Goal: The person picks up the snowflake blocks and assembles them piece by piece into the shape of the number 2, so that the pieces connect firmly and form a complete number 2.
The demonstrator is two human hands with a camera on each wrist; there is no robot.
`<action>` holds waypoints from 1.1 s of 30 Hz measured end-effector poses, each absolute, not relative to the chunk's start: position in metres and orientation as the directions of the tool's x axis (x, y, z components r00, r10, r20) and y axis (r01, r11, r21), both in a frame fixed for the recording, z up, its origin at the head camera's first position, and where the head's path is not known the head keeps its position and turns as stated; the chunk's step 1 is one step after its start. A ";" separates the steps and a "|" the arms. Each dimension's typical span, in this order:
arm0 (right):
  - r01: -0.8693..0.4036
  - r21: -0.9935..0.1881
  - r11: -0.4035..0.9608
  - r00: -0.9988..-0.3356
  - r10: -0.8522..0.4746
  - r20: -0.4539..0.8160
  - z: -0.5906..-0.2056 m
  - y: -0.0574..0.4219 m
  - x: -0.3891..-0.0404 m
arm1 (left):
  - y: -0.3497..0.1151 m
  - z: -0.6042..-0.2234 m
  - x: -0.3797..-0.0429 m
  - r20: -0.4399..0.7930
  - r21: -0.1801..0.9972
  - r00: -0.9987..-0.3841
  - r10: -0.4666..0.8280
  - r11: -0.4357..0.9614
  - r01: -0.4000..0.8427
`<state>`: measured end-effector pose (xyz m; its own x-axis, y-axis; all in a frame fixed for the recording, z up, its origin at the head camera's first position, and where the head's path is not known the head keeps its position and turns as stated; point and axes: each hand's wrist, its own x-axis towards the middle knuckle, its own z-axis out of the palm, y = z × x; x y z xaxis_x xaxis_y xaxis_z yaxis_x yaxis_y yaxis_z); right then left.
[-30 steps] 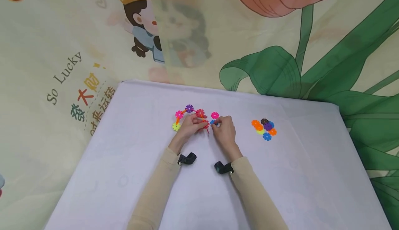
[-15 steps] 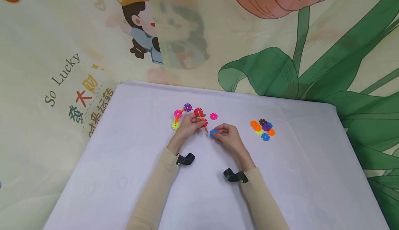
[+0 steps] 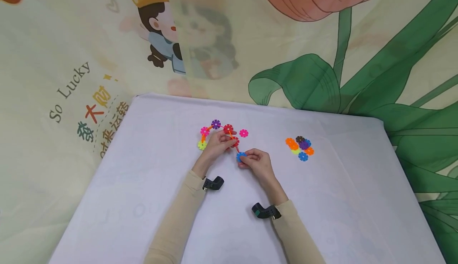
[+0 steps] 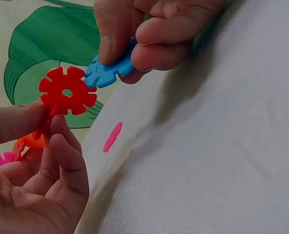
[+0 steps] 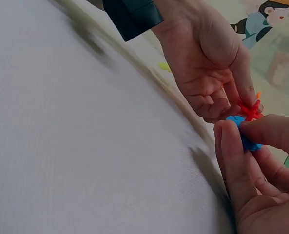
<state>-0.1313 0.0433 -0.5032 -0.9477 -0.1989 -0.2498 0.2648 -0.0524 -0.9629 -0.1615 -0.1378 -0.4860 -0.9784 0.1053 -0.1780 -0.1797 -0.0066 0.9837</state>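
My left hand [image 3: 216, 144] pinches a red snowflake disc [image 4: 78, 100] at the end of a chain of interlocking plastic discs. The chain curves back and left through another red disc, a purple disc [image 3: 216, 124] and a pink disc [image 3: 204, 131] to a yellow-green disc [image 3: 202, 145], with orange discs edge-on between some of them. Between thumb and fingers, my right hand [image 3: 260, 164] holds a blue snowflake disc [image 4: 104, 74]. Its notched rim meets the rim of the red disc, the two set at an angle. Fingers hide part of both discs.
A single pink disc [image 3: 243, 133] lies on the white-covered table [image 3: 343, 200] just behind the hands. Farther right sits a loose pile of orange, blue, purple, brown and yellow-green discs [image 3: 303, 156]. A printed curtain [image 3: 304, 37] hangs behind the table's back edge.
My right hand has come away from beside the loose pink disc, moving nearer to me, then left, bringing the blue disc to the chain's end. My left hand has stayed nearly in place.
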 end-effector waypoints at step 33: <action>0.236 -0.965 -0.117 -0.959 -0.186 -0.212 -0.508 0.043 -0.128 | -0.139 -0.484 -0.158 -0.179 0.982 -0.974 0.138 0.080 -0.169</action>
<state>-0.1277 0.0431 -0.5077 -0.9593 -0.1863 -0.2120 0.2360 -0.1174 -0.9646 -0.1584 -0.1392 -0.4838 -0.9740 0.1385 -0.1792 -0.1694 0.0800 0.9823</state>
